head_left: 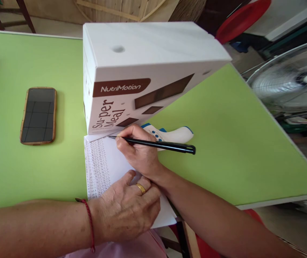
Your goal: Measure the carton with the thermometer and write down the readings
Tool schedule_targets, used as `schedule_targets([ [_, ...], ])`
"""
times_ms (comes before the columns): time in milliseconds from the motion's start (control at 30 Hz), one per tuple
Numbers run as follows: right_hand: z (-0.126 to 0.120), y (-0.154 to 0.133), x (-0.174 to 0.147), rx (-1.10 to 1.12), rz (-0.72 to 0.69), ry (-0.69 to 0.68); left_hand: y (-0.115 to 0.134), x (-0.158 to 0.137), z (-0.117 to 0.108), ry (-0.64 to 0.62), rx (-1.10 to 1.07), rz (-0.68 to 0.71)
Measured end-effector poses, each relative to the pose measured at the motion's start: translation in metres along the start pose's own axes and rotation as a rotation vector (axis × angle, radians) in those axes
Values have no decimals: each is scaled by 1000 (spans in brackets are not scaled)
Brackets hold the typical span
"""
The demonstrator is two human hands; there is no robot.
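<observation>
My right hand (pixel 140 150) is closed around a slim black pen (pixel 164 144), its tip on a white sheet of paper (pixel 119 163) near the top edge. Rows of small handwritten marks run along the left part of the paper. My left hand (pixel 130 206), with a gold ring and a red cord bracelet, rests on the paper's lower part, thumb apart and fingers slightly bent, just below my right wrist. Behind my right hand lies a white and blue handheld device (pixel 179 135), like an infrared thermometer, partly hidden.
A large white NutriMotion box (pixel 153 46) stands upright at the paper's far edge. On the left of the green table (pixel 223 143) lies a phone (pixel 38 116) in a brown case. Beyond the right edge are a fan (pixel 290 77) and a red seat (pixel 243 21).
</observation>
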State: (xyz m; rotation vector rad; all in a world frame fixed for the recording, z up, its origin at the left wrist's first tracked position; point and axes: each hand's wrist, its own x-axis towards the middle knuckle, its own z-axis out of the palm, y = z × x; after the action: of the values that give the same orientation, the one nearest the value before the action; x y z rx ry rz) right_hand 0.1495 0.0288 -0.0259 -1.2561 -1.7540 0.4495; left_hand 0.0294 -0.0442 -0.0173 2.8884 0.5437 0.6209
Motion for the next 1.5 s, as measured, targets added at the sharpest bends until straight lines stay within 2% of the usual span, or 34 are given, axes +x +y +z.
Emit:
schedule_targets([
  [233,0,-2,2,-7,37,-18,0,0,0,11,-17,-3],
  [600,-1,0,0,6,10,-20,0,0,-1,-1,-4,1],
  [833,0,-1,-1,20,14,17,0,0,-1,-15,-9,0],
  [1500,0,-1,1,18,28,-32,0,0,-1,-19,1,1],
])
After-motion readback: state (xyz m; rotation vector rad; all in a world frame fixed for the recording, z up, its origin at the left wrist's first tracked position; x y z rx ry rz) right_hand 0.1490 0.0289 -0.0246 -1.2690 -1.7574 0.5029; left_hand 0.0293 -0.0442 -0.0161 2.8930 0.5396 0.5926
